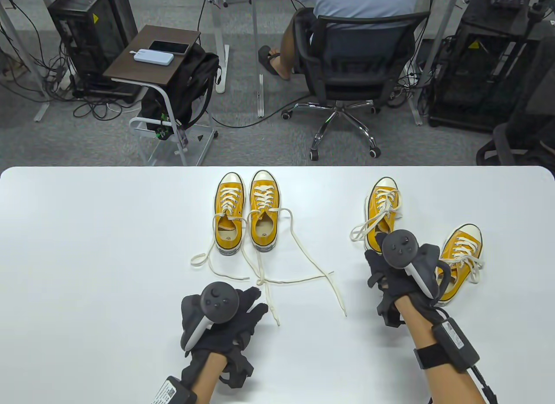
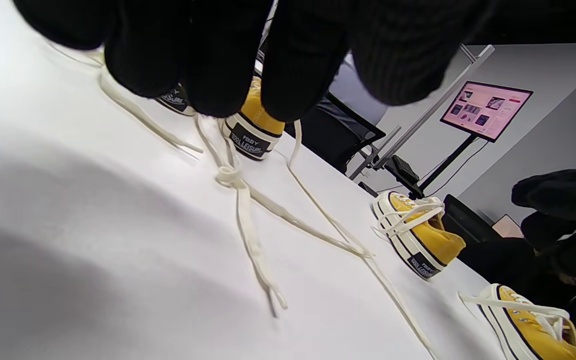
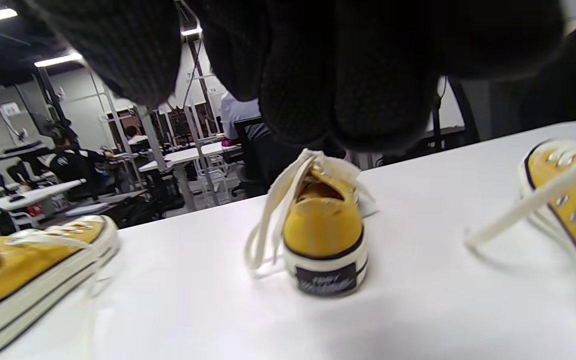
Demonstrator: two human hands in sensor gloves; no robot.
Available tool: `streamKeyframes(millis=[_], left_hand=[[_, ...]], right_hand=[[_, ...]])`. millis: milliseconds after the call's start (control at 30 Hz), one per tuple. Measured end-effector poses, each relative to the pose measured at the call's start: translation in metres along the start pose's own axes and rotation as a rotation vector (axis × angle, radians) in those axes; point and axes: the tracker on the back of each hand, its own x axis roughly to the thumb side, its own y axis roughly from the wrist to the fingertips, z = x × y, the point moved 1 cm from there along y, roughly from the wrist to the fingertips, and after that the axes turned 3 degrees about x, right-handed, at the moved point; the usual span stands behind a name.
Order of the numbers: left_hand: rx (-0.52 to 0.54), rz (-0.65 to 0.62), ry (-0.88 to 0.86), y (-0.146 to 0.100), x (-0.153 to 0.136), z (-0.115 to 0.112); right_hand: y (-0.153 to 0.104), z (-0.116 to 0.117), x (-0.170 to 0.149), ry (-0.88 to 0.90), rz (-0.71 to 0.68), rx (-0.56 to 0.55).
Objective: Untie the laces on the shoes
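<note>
Four yellow sneakers stand on the white table (image 1: 86, 247). The middle pair (image 1: 228, 217) (image 1: 264, 211) has loose laces trailing toward me, crossing in a small knot (image 1: 261, 281) that also shows in the left wrist view (image 2: 230, 176). My left hand (image 1: 256, 302) hovers just left of those lace ends and holds nothing; its fingers (image 2: 218, 75) hang above the table. The third sneaker (image 1: 381, 208) has a tied bow (image 1: 368, 226). My right hand (image 1: 378, 247) is right behind its heel (image 3: 325, 235), fingers (image 3: 378, 100) above it, holding nothing. The fourth sneaker (image 1: 459, 258), laced with a bow, lies right of that hand.
The table's far edge (image 1: 277, 166) runs just beyond the shoe toes. Behind it sit a person on an office chair (image 1: 347, 61) and a small side table (image 1: 151, 57). A long lace end (image 1: 336, 291) lies between my hands.
</note>
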Motion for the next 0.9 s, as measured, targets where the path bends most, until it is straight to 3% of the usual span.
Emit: streamKeyframes(millis=[133, 433, 633, 900], left_hand=[[-0.006, 0.021, -0.021, 0.001, -0.006, 0.002], [-0.037, 0.024, 0.003, 0.003, -0.007, -0.004], [-0.059, 0.019, 0.02, 0.005, -0.004, -0.01], [-0.073, 0.025, 0.022, 0.005, -0.004, -0.013]], right_hand=[[0.026, 0.009, -0.002, -0.067, 0.049, 0.034], [0.066, 0.058, -0.017, -0.246, 0.127, 0.115], [0.072, 0.086, -0.023, -0.275, 0.125, 0.164], [0.067, 0.091, -0.019, -0.238, 0.048, 0.038]])
